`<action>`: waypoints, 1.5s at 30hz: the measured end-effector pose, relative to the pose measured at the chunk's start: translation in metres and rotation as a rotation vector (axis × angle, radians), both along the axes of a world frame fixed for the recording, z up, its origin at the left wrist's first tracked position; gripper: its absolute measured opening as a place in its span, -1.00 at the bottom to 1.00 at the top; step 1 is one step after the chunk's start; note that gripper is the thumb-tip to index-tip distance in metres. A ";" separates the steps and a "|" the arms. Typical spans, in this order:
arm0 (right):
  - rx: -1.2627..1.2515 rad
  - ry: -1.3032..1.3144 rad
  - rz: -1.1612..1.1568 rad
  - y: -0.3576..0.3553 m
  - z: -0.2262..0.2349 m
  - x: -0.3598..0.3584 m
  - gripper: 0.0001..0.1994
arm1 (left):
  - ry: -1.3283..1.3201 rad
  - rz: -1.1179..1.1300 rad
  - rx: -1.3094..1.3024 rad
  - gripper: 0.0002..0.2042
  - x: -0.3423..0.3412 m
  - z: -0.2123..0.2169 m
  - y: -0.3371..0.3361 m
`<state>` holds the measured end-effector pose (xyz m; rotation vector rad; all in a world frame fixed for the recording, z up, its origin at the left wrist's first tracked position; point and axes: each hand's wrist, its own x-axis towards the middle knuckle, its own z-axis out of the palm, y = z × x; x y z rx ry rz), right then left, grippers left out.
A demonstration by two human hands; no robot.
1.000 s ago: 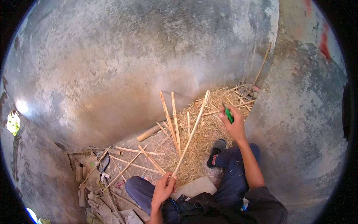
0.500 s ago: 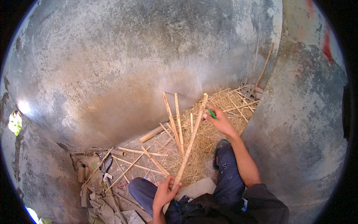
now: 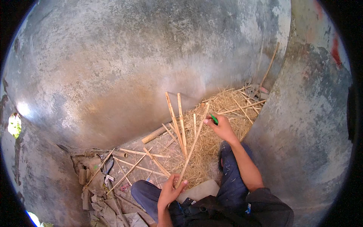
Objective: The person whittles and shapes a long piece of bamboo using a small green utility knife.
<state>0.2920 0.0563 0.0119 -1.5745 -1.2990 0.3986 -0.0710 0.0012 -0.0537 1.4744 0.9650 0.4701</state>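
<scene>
Bamboo strip: long axis runs up and right from left hand, fingers closed round its near end, to right hand, which grips a green-handled tool at its far end, over straw

Weathered grey concrete walls; straw-littered floor; daylight.

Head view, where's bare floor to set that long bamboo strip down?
Bare concrete stretches wide beyond the straw pile, up toward the far wall. Crowded: straw and sticks between the left hand and right hand, and scrap sticks with debris at lower left.
</scene>
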 end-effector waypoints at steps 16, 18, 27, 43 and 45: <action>0.053 0.233 0.181 0.004 0.001 -0.004 -0.75 | 0.004 0.114 0.357 -0.71 0.061 0.028 0.022; 0.096 0.293 0.190 0.002 0.003 -0.008 -0.75 | -0.034 0.082 0.307 -0.64 0.065 0.031 0.020; 0.096 0.396 0.283 -0.013 0.020 -0.007 -0.77 | -0.056 -0.039 0.126 -0.51 0.059 0.039 0.023; 0.134 0.470 0.407 -0.017 0.019 -0.002 -0.80 | -0.155 -0.181 -0.250 -0.48 0.043 0.051 0.034; 0.127 0.585 0.428 -0.019 0.014 0.001 -0.80 | -0.110 -0.227 -0.318 -0.47 0.036 0.056 0.035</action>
